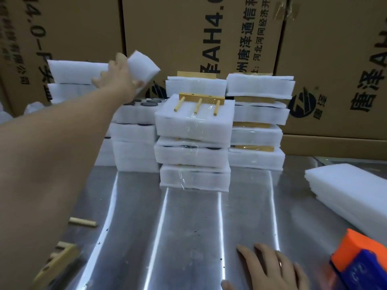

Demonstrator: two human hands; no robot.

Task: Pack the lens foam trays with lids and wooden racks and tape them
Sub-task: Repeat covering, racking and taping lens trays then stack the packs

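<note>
1. At the back left, the left hand [117, 78] grips a white foam lid [144, 65], holding it up in front of the cardboard boxes [326, 59].
2. Just below it is an open lens foam tray [138, 114] on a stack — dark lenses showing.
3. A wooden rack [201, 101] lies on the centre taped stack [194, 151].
4. The right hand [272, 268] rests flat on the steel bench [188, 237], fingers straight — beside an orange-and-blue tape dispenser [360, 262].

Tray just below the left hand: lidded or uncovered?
Uncovered: dark lenses show in the tray; the left hand holds a foam piece off it.
</note>
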